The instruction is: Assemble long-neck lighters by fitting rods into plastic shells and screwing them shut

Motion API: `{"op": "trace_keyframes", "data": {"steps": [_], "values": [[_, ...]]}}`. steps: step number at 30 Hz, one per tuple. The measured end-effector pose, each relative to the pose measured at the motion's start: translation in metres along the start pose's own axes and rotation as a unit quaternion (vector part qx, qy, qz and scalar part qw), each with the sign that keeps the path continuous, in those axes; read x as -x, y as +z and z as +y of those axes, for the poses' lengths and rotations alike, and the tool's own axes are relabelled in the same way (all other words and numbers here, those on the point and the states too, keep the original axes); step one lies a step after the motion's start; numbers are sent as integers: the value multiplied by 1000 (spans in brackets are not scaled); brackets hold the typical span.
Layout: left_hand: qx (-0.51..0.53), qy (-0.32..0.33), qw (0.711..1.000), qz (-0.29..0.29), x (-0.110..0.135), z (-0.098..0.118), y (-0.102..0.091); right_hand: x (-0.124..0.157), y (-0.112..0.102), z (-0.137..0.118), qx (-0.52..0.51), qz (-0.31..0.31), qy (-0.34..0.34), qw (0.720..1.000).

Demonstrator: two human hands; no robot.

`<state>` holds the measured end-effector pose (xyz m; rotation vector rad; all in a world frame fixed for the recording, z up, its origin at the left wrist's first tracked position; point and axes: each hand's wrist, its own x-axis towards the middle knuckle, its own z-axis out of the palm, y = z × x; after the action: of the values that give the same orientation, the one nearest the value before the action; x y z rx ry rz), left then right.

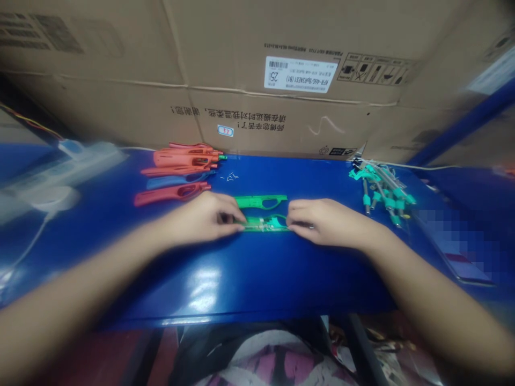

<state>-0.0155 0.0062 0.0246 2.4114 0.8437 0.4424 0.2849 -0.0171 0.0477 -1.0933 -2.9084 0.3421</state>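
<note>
Pinching the green shell (pixel 252 220) with left hand (pixel 215 217), nearly closed, at nine o'clock and right hand (pixel 322 221), likewise, at three; best to press inner parts (pixel 274 223) flat before letting go.

A tall sheet of brown cardboard (pixel 132 64), printed upside down and bearing a white label (pixel 300 74), stands behind a glossy blue table (pixel 306 279). Light glares off the tabletop. A blue bar (pixel 462 120) slants at right; reddish floor (pixel 100 354) shows below, blurred.
</note>
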Motion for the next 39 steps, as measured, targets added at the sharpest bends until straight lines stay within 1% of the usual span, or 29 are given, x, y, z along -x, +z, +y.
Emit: {"op": "trace_keyframes", "data": {"steps": [4,6,9,11,14,16,19,22,25,29,31,34,39], "values": [[0,5,1000,3,0,3,-2,1,-2,1,-6,6,-1,1000],[0,8,1000,27,-1,2,-4,2,-3,3,-9,18,-1,1000],[-9,6,997,77,-2,-5,-5,2,-4,6,2,39,6,999],[-33,6,995,98,-2,-12,-6,2,-4,9,16,48,13,999],[-102,23,988,112,-3,-19,-6,2,-4,11,27,46,22,998],[-145,31,983,110,-3,-20,-6,5,-7,12,18,44,26,999],[-182,34,976,111,-3,-18,-6,9,-13,11,-10,27,30,999],[-196,34,973,117,-4,-17,-5,10,-16,10,-26,-11,43,999],[-187,26,976,109,-5,-20,-3,8,-13,11,-43,-29,48,998],[-165,34,982,83,-6,-25,-1,3,-8,12,-67,-24,59,996],[-171,36,982,76,-6,-26,0,2,-8,13,-67,-22,67,995],[-196,35,977,81,-6,-27,1,2,-9,14,-70,-18,62,995],[-200,38,975,87,-6,-28,2,0,-8,18,-117,-19,58,991]]}}
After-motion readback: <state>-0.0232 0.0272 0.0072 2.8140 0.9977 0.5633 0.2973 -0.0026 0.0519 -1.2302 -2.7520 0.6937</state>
